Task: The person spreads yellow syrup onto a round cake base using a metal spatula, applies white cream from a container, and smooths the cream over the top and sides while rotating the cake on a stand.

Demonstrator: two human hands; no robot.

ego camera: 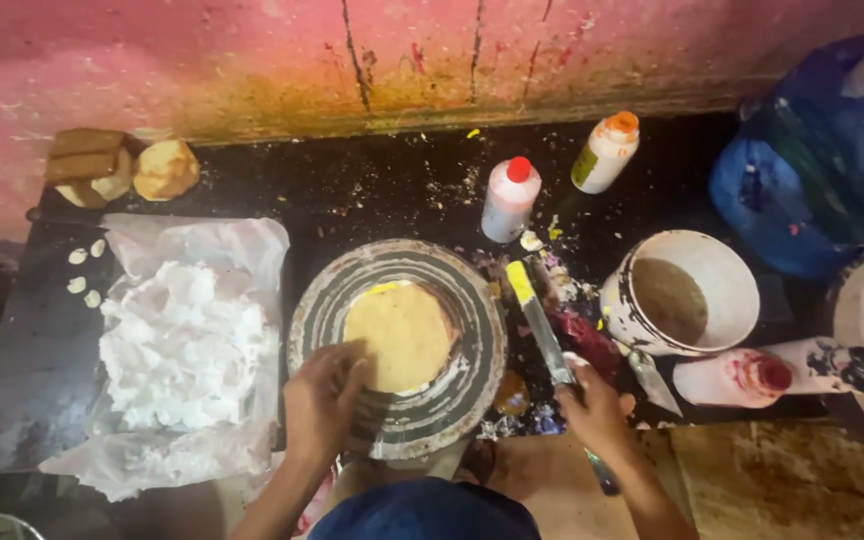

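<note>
A bare round cake layer (pixel 400 336) lies in the middle of the striped turntable (pixel 397 345), with no cream on it yet, so the frosting seems hardly begun. The left hand (pixel 324 398) rests on the turntable's near rim, fingers curled against the cake's edge. The right hand (pixel 592 408) grips a long spatula (pixel 540 322), its fingers closed round the handle. White cream (pixel 184 345) waits on plastic at the left; bottles (pixel 510 198) and a white bucket (pixel 680 292) stand on the dark worktop (pixel 392 190) farther right.
</note>
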